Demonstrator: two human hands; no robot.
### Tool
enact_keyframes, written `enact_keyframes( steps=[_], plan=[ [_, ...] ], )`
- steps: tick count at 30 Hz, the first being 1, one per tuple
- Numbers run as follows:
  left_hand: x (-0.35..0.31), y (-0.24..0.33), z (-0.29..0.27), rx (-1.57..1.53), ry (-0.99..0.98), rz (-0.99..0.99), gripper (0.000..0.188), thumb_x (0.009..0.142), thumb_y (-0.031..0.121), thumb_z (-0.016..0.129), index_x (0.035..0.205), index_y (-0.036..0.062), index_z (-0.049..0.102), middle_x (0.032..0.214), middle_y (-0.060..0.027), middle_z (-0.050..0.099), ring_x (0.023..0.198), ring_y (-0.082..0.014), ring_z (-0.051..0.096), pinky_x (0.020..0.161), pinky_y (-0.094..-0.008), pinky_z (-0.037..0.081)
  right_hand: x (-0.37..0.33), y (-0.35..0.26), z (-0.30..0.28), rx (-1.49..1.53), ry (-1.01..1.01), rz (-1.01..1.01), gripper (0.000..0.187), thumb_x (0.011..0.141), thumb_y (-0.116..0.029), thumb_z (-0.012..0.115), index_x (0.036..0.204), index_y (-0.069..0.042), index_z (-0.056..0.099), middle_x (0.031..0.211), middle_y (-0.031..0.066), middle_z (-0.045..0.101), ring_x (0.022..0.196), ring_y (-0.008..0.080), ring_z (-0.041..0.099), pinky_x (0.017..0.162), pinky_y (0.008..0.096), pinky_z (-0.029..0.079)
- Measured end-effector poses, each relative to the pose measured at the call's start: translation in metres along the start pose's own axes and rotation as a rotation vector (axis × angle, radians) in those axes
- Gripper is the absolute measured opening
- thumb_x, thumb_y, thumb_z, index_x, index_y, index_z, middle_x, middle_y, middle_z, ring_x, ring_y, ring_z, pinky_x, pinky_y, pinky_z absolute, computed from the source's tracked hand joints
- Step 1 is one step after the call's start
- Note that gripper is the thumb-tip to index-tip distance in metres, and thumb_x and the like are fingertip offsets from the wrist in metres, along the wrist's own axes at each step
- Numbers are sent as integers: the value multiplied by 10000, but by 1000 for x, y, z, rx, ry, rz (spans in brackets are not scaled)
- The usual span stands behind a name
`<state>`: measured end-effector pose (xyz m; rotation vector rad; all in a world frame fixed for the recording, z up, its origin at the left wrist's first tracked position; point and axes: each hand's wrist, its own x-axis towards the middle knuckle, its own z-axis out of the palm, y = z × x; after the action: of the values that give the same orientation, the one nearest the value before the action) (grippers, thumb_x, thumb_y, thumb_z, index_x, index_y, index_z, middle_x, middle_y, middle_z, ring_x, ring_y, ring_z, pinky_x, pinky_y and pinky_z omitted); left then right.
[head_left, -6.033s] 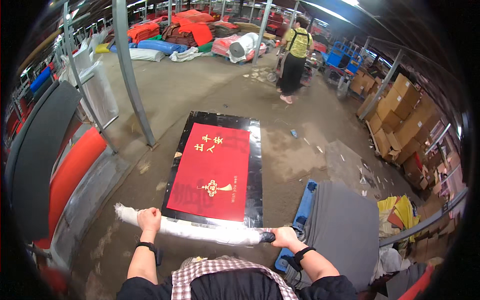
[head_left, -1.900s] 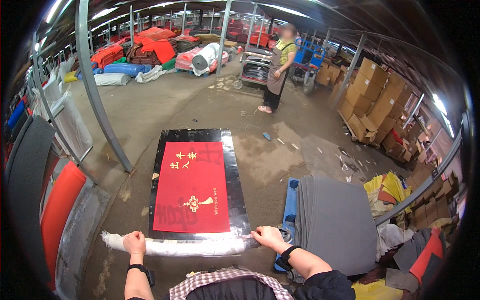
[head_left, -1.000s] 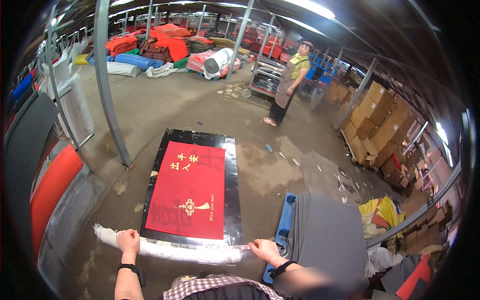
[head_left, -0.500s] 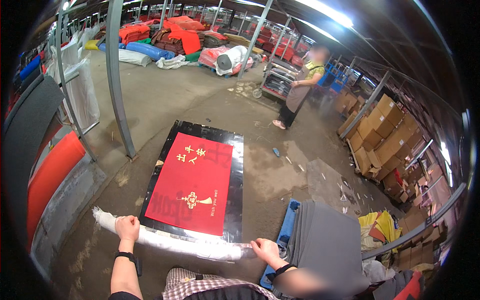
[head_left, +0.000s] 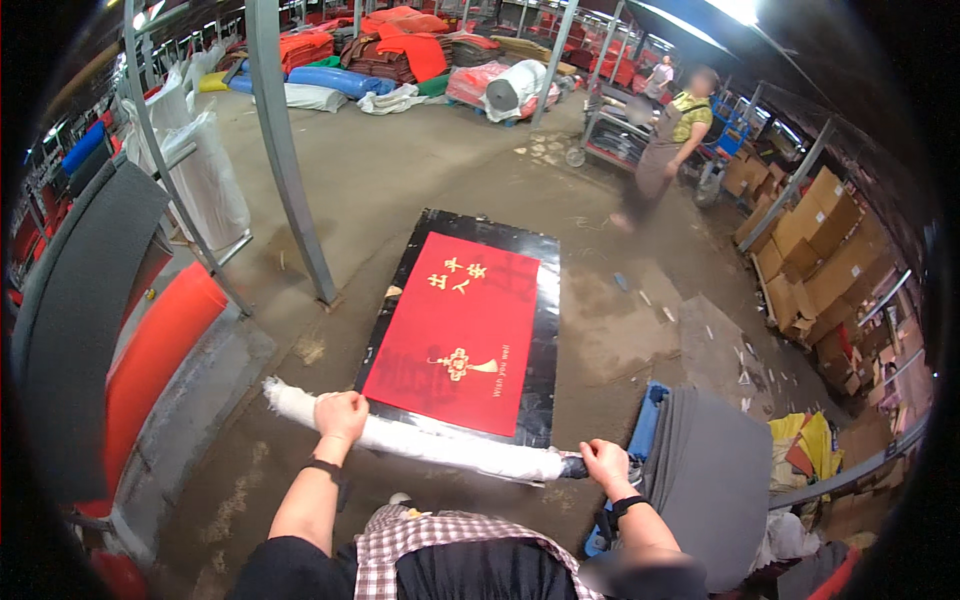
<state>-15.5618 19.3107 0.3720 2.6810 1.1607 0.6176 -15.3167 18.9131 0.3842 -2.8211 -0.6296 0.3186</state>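
Observation:
A long white roll (head_left: 430, 445), wrapped in wrinkled covering, lies crosswise along the near edge of a black board (head_left: 405, 268). My left hand (head_left: 341, 415) is closed around it near its frayed left end. At the opposite end, where a dark core pokes out, my right hand (head_left: 605, 467) is closed on the roll, its fingers partly hidden. Flat on the board, just beyond the roll, rests a red mat (head_left: 455, 330) with gold characters and a gold knot ornament. Some of the board's dark border shows around the mat.
Grey sheets (head_left: 710, 480) are stacked on a blue pallet (head_left: 648, 420) by my right arm. Red (head_left: 165, 370) and dark grey rolls lean at left beside a metal post (head_left: 285, 160). Cardboard boxes (head_left: 820, 220) stand at right. A person (head_left: 665, 150) is near a loaded cart (head_left: 615, 138).
The whole view has shifted, so the board, roll and hands appear farther right. Both hands keep hold of the roll. The person by the cart has turned, and another person shows behind.

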Motion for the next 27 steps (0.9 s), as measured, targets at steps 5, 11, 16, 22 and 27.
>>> enact_keyframes(
  steps=[5,11,16,22,27],
  plan=[
    [45,-20,-3,3,-59,-15,199,686,272,554,611,109,641,607,-115,593,630,-293,571,647,-398,425,13,-31,6,-23,65,-21,354,757,-387,479,720,-63,617,733,148,601,718,315,581,640,405,457],
    [94,-42,6,-17,-32,-22,210,694,271,541,617,100,635,603,-109,593,642,-289,572,654,-403,419,36,-72,6,9,96,-35,341,761,-365,483,712,-57,622,723,146,601,711,311,582,639,395,459],
    [131,-38,16,6,-66,-21,212,692,265,540,594,93,616,616,-111,593,653,-289,572,659,-402,419,70,-81,7,-4,99,-11,348,766,-376,468,711,-70,625,718,150,599,710,314,580,649,400,459],
    [172,-26,41,21,-47,-2,241,693,277,532,578,81,612,628,-134,588,669,-305,566,669,-403,414,117,-86,2,11,62,34,368,765,-399,461,740,-74,631,720,163,596,722,328,581,657,415,458],
    [205,-23,68,34,-1,-16,233,685,259,543,558,73,601,583,-136,571,636,-308,557,654,-403,405,160,-88,6,26,-1,52,387,777,-424,436,780,-100,646,741,145,610,746,318,587,686,405,461]
  ],
)
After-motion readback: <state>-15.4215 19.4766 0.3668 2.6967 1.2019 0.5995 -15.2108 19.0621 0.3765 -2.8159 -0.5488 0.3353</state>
